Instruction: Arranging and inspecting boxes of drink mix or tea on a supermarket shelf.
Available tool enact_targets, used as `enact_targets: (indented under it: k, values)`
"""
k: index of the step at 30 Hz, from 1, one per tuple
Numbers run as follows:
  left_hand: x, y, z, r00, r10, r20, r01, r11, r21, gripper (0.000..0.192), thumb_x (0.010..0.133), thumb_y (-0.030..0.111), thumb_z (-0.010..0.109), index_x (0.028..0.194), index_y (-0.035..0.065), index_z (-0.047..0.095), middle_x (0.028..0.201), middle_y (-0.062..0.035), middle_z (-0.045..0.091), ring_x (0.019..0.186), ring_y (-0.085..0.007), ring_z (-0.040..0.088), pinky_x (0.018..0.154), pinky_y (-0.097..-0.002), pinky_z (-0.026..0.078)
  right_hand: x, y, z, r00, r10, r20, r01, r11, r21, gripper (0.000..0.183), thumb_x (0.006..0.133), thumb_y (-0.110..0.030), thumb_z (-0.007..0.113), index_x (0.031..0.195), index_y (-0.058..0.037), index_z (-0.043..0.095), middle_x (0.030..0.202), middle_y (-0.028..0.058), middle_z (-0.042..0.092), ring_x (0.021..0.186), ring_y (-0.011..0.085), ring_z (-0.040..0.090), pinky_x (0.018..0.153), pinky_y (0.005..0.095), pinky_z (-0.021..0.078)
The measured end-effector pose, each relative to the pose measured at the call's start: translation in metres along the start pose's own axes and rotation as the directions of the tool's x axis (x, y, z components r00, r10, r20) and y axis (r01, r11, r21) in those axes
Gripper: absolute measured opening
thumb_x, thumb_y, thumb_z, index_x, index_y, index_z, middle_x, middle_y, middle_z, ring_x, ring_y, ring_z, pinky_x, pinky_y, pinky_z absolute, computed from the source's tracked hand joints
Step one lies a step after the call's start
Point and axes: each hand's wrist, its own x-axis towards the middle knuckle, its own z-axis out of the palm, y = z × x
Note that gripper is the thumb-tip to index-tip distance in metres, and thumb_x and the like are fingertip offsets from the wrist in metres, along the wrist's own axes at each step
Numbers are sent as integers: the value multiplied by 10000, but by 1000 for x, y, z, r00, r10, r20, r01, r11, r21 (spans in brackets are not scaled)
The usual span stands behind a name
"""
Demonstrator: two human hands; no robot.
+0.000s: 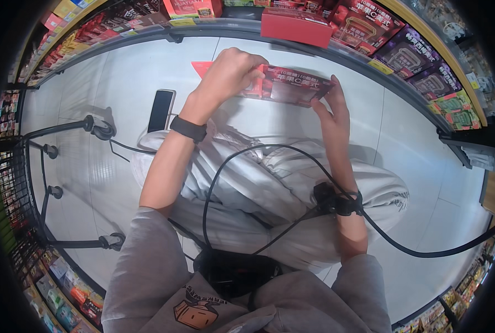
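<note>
Over my crossed legs I hold a red printed cardboard carton (pixel 297 88) with both hands, above the tiled floor. My left hand (pixel 233 73) grips it near its middle, thumb and fingers pinching the upper edge. At the carton's other end, my right hand (pixel 334 104) has thumb and fingertips on the corner. A bright red cardboard flap (pixel 199 68) sticks out beyond my left hand. The front panel bears large white writing and a pale rectangle. Whether anything is inside the carton cannot be seen.
Ahead, a low shelf (pixel 226 28) carries several boxes, including a red box (pixel 296 27) jutting over its edge and purple boxes (pixel 409 52). A smartphone (pixel 161 110) lies at my left. Cart casters (pixel 103 128) stand further left. A black cable (pixel 418 253) loops across my lap.
</note>
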Motion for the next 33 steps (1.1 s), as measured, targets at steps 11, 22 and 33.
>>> enact_targets:
  k: [11,22,33]
  values:
    - [2,9,1,999,-10,-32,9,999,-43,211,778,41,693,983,-1,717,769,-201,675,703,-364,661,668,-414,529,2,2,1,1000,-11,-24,9,997,-76,727,887,-131,682,1507,-15,321,1407,193,506,1313,276,510,949,362,517]
    - [3,8,3,999,16,-42,-17,1000,-26,261,806,95,728,1054,14,725,766,-177,686,633,-295,645,623,-365,515,3,8,0,1000,-20,-20,19,999,-45,700,885,-119,684,1492,-42,346,1432,171,476,1300,283,510,949,359,509]
    - [2,12,2,1000,-8,-20,6,997,-79,256,815,60,716,1056,-26,709,812,-199,694,670,-302,683,648,-357,538,0,3,1,1000,-8,-19,7,999,-32,682,886,-130,685,1482,-52,363,1351,154,539,1257,267,540,984,388,463]
